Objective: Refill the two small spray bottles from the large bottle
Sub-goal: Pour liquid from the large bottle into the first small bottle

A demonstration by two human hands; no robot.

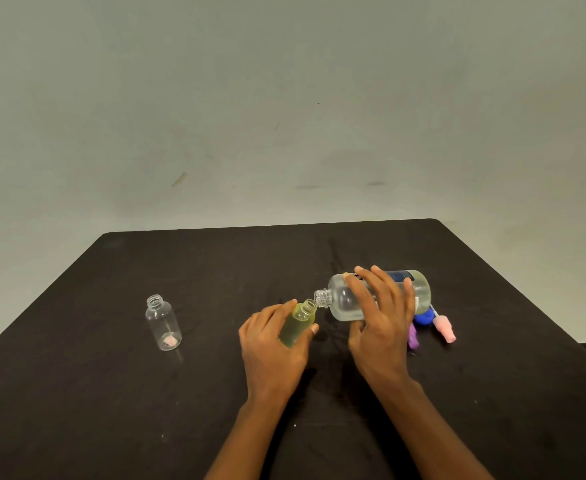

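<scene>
The large bottle (348,299), gripped in the right hand (381,313), lies tipped with its open neck at the mouth of a small yellowish bottle (296,325) clasped by the left hand (274,351). A second small bottle (163,322) stands uncapped well to the left on the dark table (77,393). Blue, purple and pink caps (433,323) lie just behind the right hand.

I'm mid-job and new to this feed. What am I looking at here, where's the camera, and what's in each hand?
There is no machine: a person's bare hands, filmed by one camera on their head, looking down at a dark table. The left hand holds a small bottle with yellowish liquid, tilted. The right hand tips the large bottle, neck to neck with it. An uncapped, clear second small bottle stands apart on the left. A pink spray top, a blue cap and something purple lie behind the right hand.
</scene>
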